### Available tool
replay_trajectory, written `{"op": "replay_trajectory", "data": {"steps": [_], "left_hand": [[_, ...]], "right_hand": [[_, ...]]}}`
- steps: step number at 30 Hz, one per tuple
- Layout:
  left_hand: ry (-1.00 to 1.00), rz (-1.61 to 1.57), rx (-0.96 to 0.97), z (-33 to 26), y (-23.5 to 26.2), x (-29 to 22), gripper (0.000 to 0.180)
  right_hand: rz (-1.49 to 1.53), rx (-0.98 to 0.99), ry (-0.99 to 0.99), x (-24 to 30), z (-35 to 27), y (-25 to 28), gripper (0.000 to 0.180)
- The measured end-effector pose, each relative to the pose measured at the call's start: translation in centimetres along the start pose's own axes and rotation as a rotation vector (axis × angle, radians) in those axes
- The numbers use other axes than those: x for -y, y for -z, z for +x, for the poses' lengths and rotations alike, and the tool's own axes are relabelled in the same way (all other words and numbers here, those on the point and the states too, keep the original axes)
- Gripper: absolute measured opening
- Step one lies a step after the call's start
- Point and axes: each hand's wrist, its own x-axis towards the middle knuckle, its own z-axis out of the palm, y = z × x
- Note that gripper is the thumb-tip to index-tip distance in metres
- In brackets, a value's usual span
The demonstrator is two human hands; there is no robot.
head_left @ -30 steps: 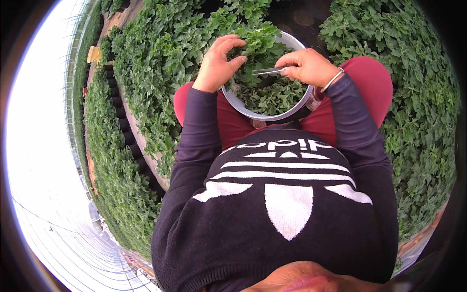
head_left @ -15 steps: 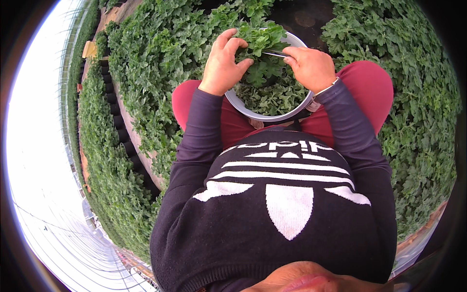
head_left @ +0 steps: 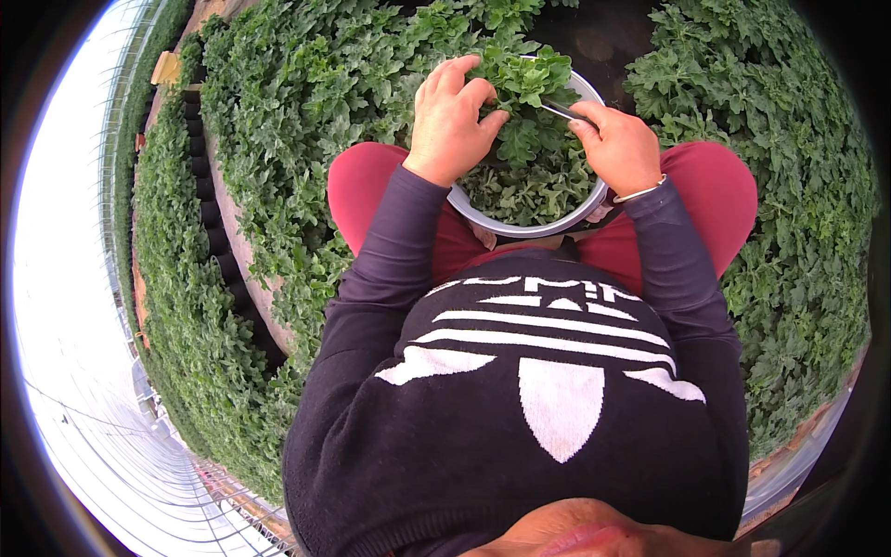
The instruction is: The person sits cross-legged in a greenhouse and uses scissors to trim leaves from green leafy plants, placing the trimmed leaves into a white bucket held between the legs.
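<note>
My left hand [head_left: 455, 121] is curled at the left side of a bunch of leafy green stems [head_left: 524, 79]; its fingertips go in among the leaves, where the grip is partly hidden. My right hand [head_left: 620, 148] is closed around the dark handle of a small knife [head_left: 559, 110], whose thin metal blade points left against the leaves. Both hands are over a pale grey round bucket [head_left: 509, 228] between my knees. Inside the bucket lies a heap of cut leafy greens [head_left: 534, 197].
Dense green plants [head_left: 306, 111] grow on the left, with more plants [head_left: 742, 84] on the right. Dark ground [head_left: 603, 37] shows beyond the bucket. Farther left, a path [head_left: 227, 186] runs beside a row of black containers [head_left: 209, 190].
Both hands, the leafy bunch and the knife have shifted slightly right in view, as has the bucket. The knife's handle end is now tilted lower, and more of its dark handle shows.
</note>
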Motion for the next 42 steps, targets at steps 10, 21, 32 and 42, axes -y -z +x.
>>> {"op": "replay_trajectory", "data": {"steps": [10, 21, 32, 42], "left_hand": [[0.007, -0.029, -0.049, -0.8, -0.4, 1.0, 0.021], [0.018, -0.043, -0.079, -0.8, -0.6, 1.5, 0.019], [0.006, -0.07, -0.086, -1.3, -0.7, 1.1, 0.018], [0.011, -0.069, -0.096, -1.5, -0.8, 1.3, 0.017]], "right_hand": [[0.054, -0.051, -0.007, 0.2, -0.6, -0.7, 0.022], [0.039, -0.149, 0.076, 0.4, -1.0, -1.0, 0.021], [0.008, -0.138, 0.032, 0.3, -1.7, -2.2, 0.019], [0.236, 0.008, -0.131, -0.5, -0.7, -3.6, 0.016]]}}
